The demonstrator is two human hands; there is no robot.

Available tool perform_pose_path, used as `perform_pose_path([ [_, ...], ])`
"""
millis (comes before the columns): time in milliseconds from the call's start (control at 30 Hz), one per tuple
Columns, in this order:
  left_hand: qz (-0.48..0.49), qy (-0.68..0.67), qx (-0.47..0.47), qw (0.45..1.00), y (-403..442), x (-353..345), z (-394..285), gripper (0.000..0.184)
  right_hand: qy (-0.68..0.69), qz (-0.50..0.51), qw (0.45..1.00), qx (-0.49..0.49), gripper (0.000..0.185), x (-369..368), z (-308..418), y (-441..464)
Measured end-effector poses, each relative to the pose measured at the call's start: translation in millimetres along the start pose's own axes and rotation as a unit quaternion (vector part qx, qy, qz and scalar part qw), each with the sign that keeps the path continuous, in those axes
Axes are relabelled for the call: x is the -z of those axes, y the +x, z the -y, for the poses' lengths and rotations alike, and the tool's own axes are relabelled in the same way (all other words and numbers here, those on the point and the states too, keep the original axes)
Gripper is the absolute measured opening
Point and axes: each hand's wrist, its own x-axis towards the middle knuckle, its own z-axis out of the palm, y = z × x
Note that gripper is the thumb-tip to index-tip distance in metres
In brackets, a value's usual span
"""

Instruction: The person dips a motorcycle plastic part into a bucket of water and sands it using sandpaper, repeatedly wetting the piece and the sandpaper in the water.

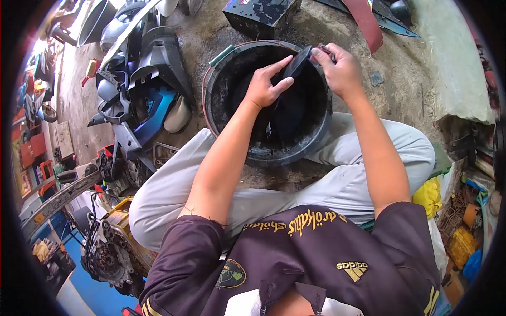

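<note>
A wide black bucket (212, 100) with a green handle grip stands between my bent legs, with dark liquid inside. Over its far right part, a dark, glossy plastic panel (299, 62) is held at a tilt. My left hand (266, 84) grips the panel's near left side between thumb and fingers. At the panel's far right end, my right hand (340, 69) is closed, thumb against the fingers. A small dark reddish thing shows at its fingertips; its kind is too hidden to name.
Grey and blue motorcycle body panels (153, 100) lie on the concrete floor to the left. A wet black box (261, 16) sits beyond the bucket, with a red curved panel (366, 23) to its right. An engine part (113, 258) is at lower left, a yellow bag (428, 197) at right.
</note>
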Motion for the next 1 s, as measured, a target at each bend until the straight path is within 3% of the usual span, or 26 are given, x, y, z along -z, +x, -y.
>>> perform_pose_path([
  [133,0.009,0.075,0.0,0.997,-0.7,13.2,-12.2,0.061,-0.072,0.065,0.995,0.005,0.025,7.6,-10.5,-2.0],
  [300,-0.098,0.006,0.116,0.988,-8.0,24.8,-15.6,0.049,-0.141,0.146,0.979,-0.015,0.022,14.1,-19.4,-7.3],
  [367,-0.092,0.076,0.161,0.98,-21.1,36.2,-15.7,0.052,-0.159,0.195,0.968,-0.022,0.021,13.4,-18.8,-13.1],
  [467,-0.001,0.188,0.236,0.953,-43.9,53.3,-17.9,0.055,-0.184,0.258,0.948,-0.018,0.022,5.8,-7.1,-27.9],
  [700,0.031,0.166,0.303,0.938,-67.7,52.7,-7.2,0.064,-0.33,0.296,0.896,0.012,0.026,-32.5,-22.5,-42.5],
  [800,0.089,0.22,0.325,0.916,-76.0,54.3,7.5,0.07,-0.403,0.355,0.844,0.008,0.028,-52.1,-31.5,-43.8],
  [867,0.093,0.107,0.33,0.933,-75.4,50.0,17.0,0.079,-0.442,0.39,0.808,-0.017,0.026,-65.5,-48.4,-42.9],
  [900,0.095,0.049,0.332,0.937,-75.8,44.3,20.6,0.085,-0.431,0.385,0.816,-0.019,0.026,-65.6,-49.5,-44.7],
  [933,0.096,-0.084,0.362,0.923,-70.7,42.7,-10.4,0.101,-0.421,0.38,0.823,-0.021,0.025,-64.0,-47.7,-46.6],
  [1000,0.112,-0.014,0.271,0.956,-71.1,31.0,-11.4,0.106,-0.412,0.368,0.833,-0.024,0.025,-64.3,-45.2,-46.1],
])
